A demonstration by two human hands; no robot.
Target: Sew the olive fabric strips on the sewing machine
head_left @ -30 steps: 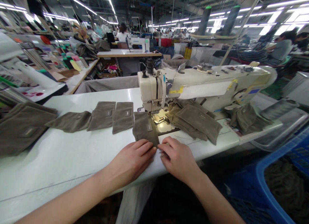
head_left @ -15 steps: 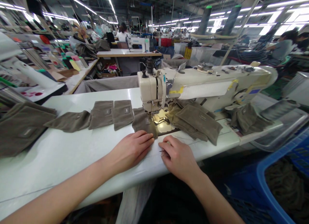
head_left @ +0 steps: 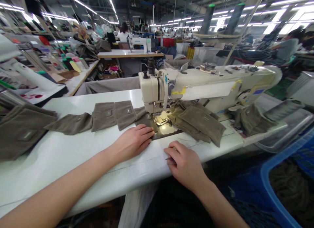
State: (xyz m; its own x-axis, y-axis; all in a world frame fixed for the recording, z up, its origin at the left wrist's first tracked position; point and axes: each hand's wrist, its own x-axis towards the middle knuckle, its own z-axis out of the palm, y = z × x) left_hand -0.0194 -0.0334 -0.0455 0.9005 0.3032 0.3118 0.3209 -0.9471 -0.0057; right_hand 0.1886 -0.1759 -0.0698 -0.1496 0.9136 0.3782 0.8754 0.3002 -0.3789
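Note:
My left hand (head_left: 136, 138) lies flat, fingers stretched out, on the lower edge of a brown-grey fabric piece (head_left: 141, 114) just left of the sewing machine's needle area. The fabric's near end is partly under my fingers. My right hand (head_left: 185, 162) rests at the table's front edge, curled around small pointed thread snips (head_left: 169, 160); most of them are hidden in the palm. The sewing machine (head_left: 150, 90) stands behind my hands, its light on the metal needle plate (head_left: 165, 129). A row of similar labelled pieces (head_left: 103, 115) runs leftward from the needle.
A stack of labelled fabric pieces (head_left: 16, 133) lies at the left of the white table (head_left: 85, 162). More pieces (head_left: 202, 120) are heaped right of the needle, and others (head_left: 252, 120) farther right. A blue basket (head_left: 266, 182) holding dark fabric stands at lower right.
My left hand has moved slightly up and left, and the fabric piece beneath it has shifted away from me and bunched leftward. My right hand has drawn back a little to the right with the snips.

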